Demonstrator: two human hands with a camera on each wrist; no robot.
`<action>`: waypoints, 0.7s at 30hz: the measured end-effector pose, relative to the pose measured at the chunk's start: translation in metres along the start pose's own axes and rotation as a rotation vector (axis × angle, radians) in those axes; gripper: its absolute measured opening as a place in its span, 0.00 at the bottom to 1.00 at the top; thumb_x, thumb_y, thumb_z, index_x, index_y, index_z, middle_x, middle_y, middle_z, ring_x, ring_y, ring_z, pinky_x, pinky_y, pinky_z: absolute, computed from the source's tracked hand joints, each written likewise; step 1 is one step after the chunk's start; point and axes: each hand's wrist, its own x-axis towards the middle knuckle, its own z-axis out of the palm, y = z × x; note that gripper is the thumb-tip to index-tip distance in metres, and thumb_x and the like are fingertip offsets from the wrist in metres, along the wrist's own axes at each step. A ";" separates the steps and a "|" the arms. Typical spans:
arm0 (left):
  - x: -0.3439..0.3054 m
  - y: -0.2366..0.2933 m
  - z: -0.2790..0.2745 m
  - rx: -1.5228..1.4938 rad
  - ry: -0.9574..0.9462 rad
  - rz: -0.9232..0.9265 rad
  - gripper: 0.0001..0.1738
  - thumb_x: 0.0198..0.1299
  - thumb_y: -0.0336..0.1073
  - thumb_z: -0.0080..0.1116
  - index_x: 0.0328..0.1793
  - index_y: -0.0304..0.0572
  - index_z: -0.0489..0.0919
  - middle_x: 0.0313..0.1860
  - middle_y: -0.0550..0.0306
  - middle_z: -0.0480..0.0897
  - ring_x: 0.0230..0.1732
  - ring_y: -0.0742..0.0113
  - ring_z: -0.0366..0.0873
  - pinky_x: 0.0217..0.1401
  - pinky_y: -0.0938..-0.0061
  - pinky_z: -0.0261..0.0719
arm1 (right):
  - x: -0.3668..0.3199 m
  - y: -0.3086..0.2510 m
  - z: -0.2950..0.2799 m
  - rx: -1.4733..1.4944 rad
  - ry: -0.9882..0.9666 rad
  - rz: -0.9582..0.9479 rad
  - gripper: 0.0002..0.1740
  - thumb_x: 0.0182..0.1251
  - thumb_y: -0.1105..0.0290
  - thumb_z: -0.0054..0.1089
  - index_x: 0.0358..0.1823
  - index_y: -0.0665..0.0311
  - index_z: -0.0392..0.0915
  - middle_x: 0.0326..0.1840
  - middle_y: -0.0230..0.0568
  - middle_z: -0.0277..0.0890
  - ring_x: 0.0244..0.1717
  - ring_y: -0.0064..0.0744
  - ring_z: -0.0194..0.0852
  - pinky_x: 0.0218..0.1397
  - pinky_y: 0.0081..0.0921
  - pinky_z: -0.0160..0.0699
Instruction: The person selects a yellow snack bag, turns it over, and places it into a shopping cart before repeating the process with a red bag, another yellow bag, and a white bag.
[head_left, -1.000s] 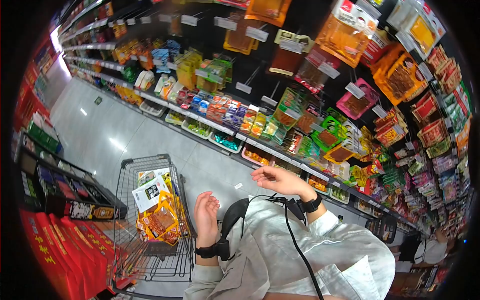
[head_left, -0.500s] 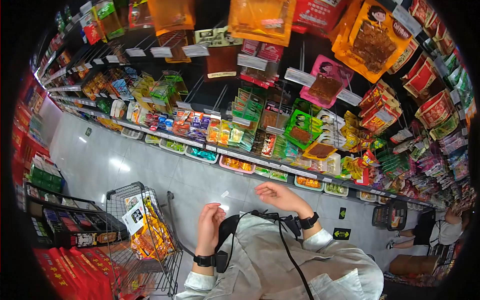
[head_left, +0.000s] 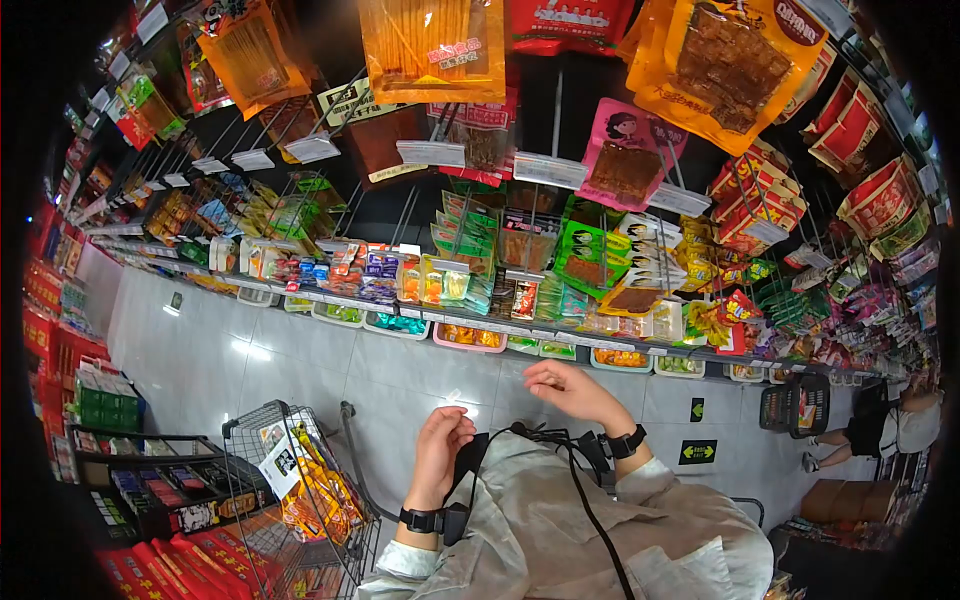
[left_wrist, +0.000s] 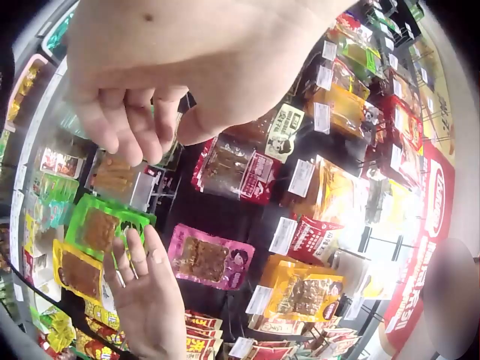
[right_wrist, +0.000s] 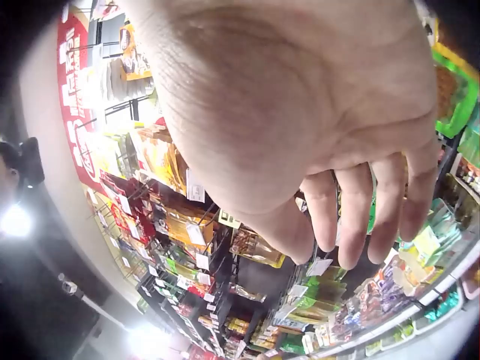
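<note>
Both hands are raised in front of the body and hold nothing. In the head view the left hand is at lower centre with fingers loosely bent, and the right hand is to its right, palm turned inward, fingers slightly bent. The hands do not touch. Beyond them hang snack packets on hooks: a pink packet, a green packet and an orange packet. The left wrist view shows the left hand large and the other hand below; in the right wrist view the right hand has its fingers spread slightly.
A wire cart with a pile of orange packets stands at the left. Shelf bins line the shelf's foot. Red packages lie at lower left. At the right is a person beside a black basket.
The head view has turned, so the hanging packets look larger and nearer and more floor shows at the right. Both hands stay raised and empty, in nearly the same pose.
</note>
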 end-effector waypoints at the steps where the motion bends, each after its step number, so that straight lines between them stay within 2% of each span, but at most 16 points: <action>1: 0.006 0.002 -0.005 -0.003 -0.010 -0.003 0.09 0.76 0.36 0.51 0.53 0.41 0.78 0.39 0.60 0.83 0.42 0.71 0.81 0.50 0.75 0.78 | 0.006 -0.001 0.001 -0.011 0.004 0.003 0.16 0.78 0.73 0.60 0.63 0.65 0.75 0.55 0.36 0.82 0.57 0.22 0.79 0.62 0.24 0.78; 6: 0.032 0.029 -0.034 -0.038 -0.057 -0.014 0.09 0.76 0.35 0.50 0.53 0.40 0.78 0.39 0.61 0.83 0.42 0.72 0.81 0.49 0.77 0.78 | 0.036 -0.026 0.018 -0.040 0.104 -0.004 0.17 0.76 0.73 0.61 0.63 0.65 0.75 0.54 0.38 0.82 0.56 0.24 0.80 0.61 0.24 0.79; 10: 0.056 0.066 -0.072 -0.132 -0.106 0.059 0.09 0.75 0.34 0.51 0.53 0.39 0.78 0.38 0.60 0.82 0.40 0.71 0.80 0.48 0.76 0.78 | 0.062 -0.053 0.033 -0.062 0.151 0.000 0.17 0.76 0.73 0.60 0.64 0.65 0.75 0.54 0.37 0.82 0.57 0.24 0.80 0.61 0.25 0.79; 15: 0.075 0.106 -0.116 -0.269 -0.019 0.189 0.09 0.74 0.34 0.52 0.53 0.40 0.78 0.37 0.60 0.81 0.39 0.71 0.80 0.47 0.75 0.79 | 0.102 -0.098 0.039 -0.120 0.181 -0.043 0.17 0.77 0.72 0.61 0.64 0.64 0.76 0.55 0.36 0.82 0.58 0.23 0.79 0.62 0.24 0.80; 21: 0.087 0.118 -0.156 -0.365 0.068 0.221 0.08 0.72 0.36 0.54 0.51 0.44 0.79 0.35 0.63 0.81 0.38 0.71 0.80 0.45 0.75 0.79 | 0.158 -0.125 0.017 -0.117 0.273 -0.068 0.16 0.77 0.73 0.59 0.62 0.67 0.75 0.55 0.37 0.83 0.57 0.24 0.81 0.65 0.24 0.78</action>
